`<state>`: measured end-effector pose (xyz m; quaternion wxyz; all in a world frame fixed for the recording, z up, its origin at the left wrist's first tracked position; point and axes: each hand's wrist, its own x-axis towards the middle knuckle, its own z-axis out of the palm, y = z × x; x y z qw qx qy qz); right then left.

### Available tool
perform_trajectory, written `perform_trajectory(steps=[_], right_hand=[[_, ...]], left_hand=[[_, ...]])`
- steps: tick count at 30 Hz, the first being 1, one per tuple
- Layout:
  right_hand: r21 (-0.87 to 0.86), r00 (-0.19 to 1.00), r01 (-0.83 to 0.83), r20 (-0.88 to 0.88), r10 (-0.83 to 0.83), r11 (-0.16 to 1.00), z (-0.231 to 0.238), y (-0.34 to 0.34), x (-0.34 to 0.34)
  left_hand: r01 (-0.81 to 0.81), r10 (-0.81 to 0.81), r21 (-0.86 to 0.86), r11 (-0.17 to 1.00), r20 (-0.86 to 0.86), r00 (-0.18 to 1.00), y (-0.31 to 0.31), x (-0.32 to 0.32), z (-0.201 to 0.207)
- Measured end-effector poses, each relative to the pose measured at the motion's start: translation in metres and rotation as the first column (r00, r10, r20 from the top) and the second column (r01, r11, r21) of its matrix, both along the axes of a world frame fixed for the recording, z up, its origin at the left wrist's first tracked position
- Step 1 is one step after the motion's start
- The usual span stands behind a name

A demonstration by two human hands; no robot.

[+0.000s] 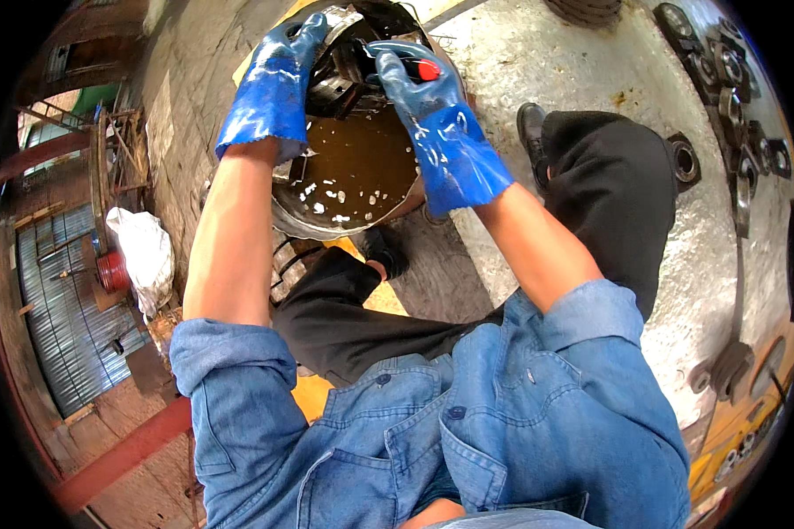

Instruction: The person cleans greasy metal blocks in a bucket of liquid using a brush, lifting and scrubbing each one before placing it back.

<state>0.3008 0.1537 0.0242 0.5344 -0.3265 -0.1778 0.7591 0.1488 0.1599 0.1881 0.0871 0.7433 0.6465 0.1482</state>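
My left hand (273,84), in a blue rubber glove, grips the left side of a dark, wet, blocky metal part (337,86). The part rests in or over the far half of a round metal basin (313,231) of murky brown liquid. White flecks float on the liquid's near side. My right hand (432,106), gloved the same way, is closed at the part's right side around a tool with a red-and-dark handle (428,70). The tool's working end is hidden, so I cannot tell its kind.
Rows of greasy ring-shaped metal parts (730,106) lie on the floor at the right. One square-flanged bearing piece (682,161) sits beside my right knee. A white sack (141,256) and a red coil (112,271) are at the left. Coiled dark metal (587,9) lies at the far edge.
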Motion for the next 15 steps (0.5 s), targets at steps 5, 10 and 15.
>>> perform_trajectory(steps=[5,10,15], right_hand=[[-0.132,0.989,-0.031,-0.146,0.011,0.991,-0.011,0.007,-0.02],[-0.184,0.961,-0.038,-0.275,-0.014,0.982,-0.017,0.019,-0.035],[-0.238,0.937,-0.051,-0.346,-0.035,0.97,-0.018,0.018,-0.042]], left_hand=[[-0.093,0.097,-0.067,0.993,0.066,0.993,0.004,0.004,0.002],[-0.134,0.144,-0.103,0.986,0.095,0.985,0.008,0.01,0.001],[0.141,-0.122,0.061,0.988,-0.255,0.959,0.008,-0.008,-0.003]])
